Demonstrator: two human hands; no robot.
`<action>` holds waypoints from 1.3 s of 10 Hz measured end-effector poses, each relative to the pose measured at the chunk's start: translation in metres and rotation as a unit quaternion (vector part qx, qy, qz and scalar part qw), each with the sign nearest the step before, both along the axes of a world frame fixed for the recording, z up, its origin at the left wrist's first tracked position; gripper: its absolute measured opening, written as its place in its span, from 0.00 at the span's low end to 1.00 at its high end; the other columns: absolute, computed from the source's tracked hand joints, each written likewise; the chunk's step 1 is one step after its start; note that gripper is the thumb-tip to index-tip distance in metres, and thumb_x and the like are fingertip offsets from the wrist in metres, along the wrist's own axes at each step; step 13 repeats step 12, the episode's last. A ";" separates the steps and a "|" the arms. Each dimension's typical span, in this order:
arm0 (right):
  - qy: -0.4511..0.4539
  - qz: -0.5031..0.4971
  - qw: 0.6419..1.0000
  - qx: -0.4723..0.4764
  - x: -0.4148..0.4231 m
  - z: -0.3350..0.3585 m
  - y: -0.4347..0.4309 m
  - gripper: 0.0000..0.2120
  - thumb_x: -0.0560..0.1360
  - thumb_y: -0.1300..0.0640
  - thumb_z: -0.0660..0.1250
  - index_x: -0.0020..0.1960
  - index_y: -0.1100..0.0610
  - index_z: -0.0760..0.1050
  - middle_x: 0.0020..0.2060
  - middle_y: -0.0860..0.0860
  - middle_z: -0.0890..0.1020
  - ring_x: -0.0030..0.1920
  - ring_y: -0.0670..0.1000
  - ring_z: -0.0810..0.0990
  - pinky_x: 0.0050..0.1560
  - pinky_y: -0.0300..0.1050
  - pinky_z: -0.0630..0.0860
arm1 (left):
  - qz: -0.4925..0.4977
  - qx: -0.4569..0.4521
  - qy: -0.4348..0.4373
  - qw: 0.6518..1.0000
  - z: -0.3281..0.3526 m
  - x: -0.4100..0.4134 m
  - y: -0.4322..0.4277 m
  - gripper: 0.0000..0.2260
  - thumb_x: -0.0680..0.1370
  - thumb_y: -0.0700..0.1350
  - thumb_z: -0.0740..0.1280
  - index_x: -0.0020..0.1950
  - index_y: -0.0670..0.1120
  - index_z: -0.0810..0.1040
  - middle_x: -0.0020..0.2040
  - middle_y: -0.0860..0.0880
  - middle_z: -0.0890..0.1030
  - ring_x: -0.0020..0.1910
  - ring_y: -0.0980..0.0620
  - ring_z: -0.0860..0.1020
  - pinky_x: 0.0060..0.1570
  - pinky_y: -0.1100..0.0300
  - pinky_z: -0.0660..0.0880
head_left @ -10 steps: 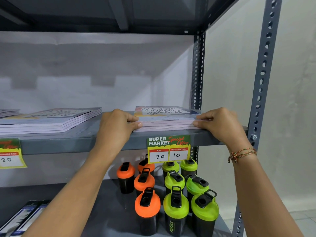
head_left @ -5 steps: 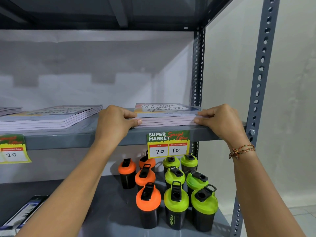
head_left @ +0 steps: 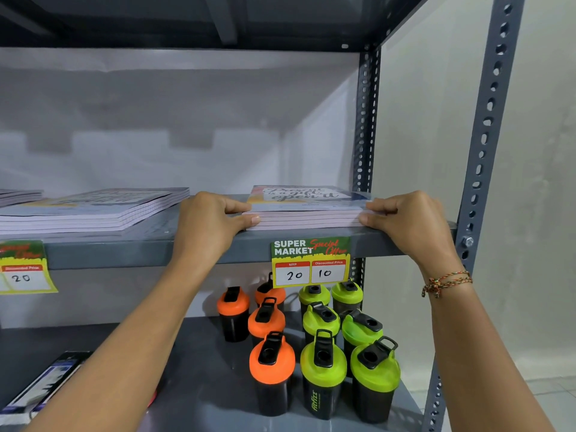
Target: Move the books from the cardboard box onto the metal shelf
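A small stack of thin books (head_left: 307,210) with a lettered cover lies flat on the grey metal shelf (head_left: 156,249), near its right post. My left hand (head_left: 207,221) grips the stack's left edge, thumb on top. My right hand (head_left: 405,218) grips the right edge the same way. A second stack of books (head_left: 93,210) lies further left on the same shelf, and a third shows at the far left edge. The cardboard box is out of view.
A price tag (head_left: 311,261) hangs on the shelf lip under the held stack; another tag (head_left: 23,266) is at the left. Below stand orange-lidded bottles (head_left: 271,366) and green-lidded bottles (head_left: 324,366). Upright posts (head_left: 486,135) bound the right side.
Both hands stay on the stack's two ends. The stack sits squarer and slightly further back on the shelf; my view has shifted a little.
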State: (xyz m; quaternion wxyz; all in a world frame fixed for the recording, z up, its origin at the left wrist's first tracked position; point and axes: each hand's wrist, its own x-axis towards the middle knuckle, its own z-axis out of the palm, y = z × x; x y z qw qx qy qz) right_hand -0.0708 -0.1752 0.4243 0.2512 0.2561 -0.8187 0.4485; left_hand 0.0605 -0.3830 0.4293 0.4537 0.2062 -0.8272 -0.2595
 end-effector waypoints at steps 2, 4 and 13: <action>-0.001 0.002 1.000 -0.024 -0.001 -0.004 0.000 0.15 0.69 0.55 0.74 0.54 0.59 0.82 0.53 0.55 0.85 0.61 0.53 0.76 0.65 0.45 0.71 | -0.010 0.001 0.004 1.000 -0.002 0.000 -0.004 0.15 0.71 0.46 0.74 0.55 0.43 0.83 0.55 0.43 0.84 0.51 0.57 0.77 0.47 0.67 0.65; -0.009 0.005 1.000 -0.028 -0.004 -0.003 -0.001 0.14 0.70 0.56 0.74 0.54 0.59 0.82 0.53 0.56 0.85 0.61 0.53 0.77 0.64 0.42 0.70 | -0.021 -0.029 0.003 0.999 -0.003 0.000 -0.005 0.14 0.71 0.46 0.74 0.55 0.42 0.83 0.54 0.44 0.85 0.46 0.61 0.72 0.46 0.69 0.67; 0.224 0.107 0.961 0.123 0.023 -0.005 -0.031 0.14 0.72 0.54 0.71 0.55 0.57 0.81 0.55 0.54 0.84 0.58 0.53 0.80 0.62 0.42 0.71 | -0.129 -0.233 -0.177 0.948 0.015 -0.027 0.005 0.21 0.75 0.54 0.67 0.67 0.54 0.73 0.68 0.49 0.75 0.70 0.48 0.68 0.67 0.57 0.66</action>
